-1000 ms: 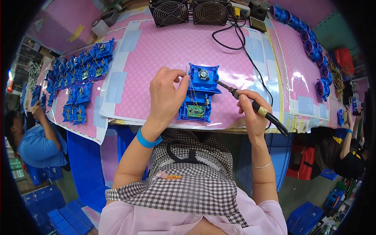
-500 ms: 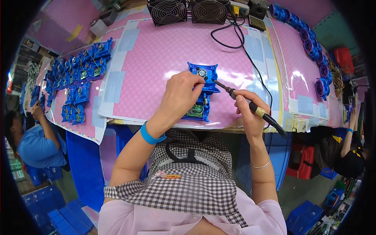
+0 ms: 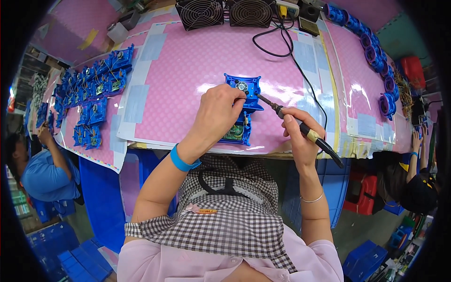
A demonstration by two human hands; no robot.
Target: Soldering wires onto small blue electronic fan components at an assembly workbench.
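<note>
In front of me lies a blue plastic housing (image 3: pixel 253 81) with a round silver speaker (image 3: pixel 242 86) in its far half. Its near half holds a green circuit board (image 3: pixel 233 135), partly covered by my wrist. My left hand (image 3: pixel 217 107) is over the housing, thumb and fingers pinched beside the speaker; whatever they pinch is too small to make out. My right hand (image 3: pixel 302 129) grips a soldering iron (image 3: pixel 287 113) like a pen. The iron's tip points left, at the right edge of the housing's far half; I cannot tell whether it touches.
Rows of blue housings with boards (image 3: pixel 96 113) lie at left, and blue ring-shaped parts (image 3: pixel 387 105) line the right. Two black fans (image 3: pixel 250 13) stand at the back beside a soldering stand (image 3: pixel 308 27). The iron's black cable (image 3: pixel 307 80) crosses the table. Co-workers sit on both sides.
My hands, the soldering iron and the housing stay almost where they were. At the far right, a co-worker's hands have shifted.
</note>
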